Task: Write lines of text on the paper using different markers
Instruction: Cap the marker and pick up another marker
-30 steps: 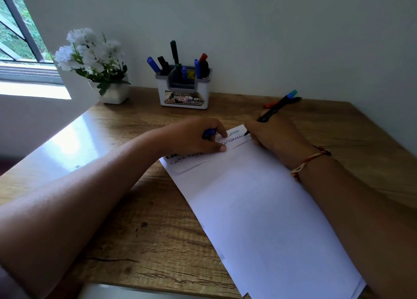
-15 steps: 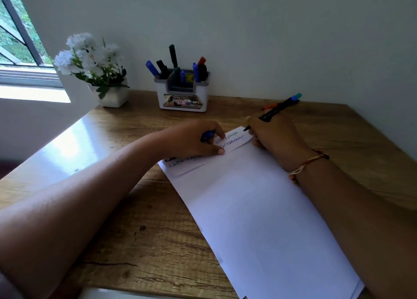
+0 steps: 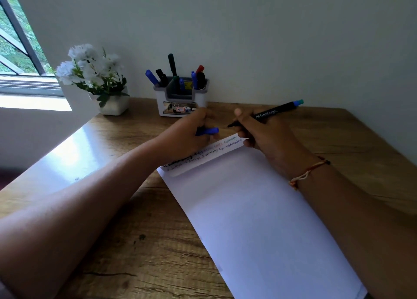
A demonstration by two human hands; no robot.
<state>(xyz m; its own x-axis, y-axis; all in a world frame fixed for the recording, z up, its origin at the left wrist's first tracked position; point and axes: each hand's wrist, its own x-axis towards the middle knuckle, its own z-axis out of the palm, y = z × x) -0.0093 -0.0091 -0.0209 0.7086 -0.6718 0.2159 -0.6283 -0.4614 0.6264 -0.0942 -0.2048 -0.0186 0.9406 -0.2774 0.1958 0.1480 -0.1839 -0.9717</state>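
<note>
Above paper (image 3: 259, 219), right hand (image 3: 268, 136) gripping marker (image 3: 270, 113)

Both bare arms reach forward, the left hand (image 3: 191, 134) curled into a loose fist and the right hand (image 3: 264, 134) pinching with its thumb and fingers.

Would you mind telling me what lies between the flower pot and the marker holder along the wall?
Nothing: in the head view, only bare wooden desk separates the flower pot from the marker holder.
</note>
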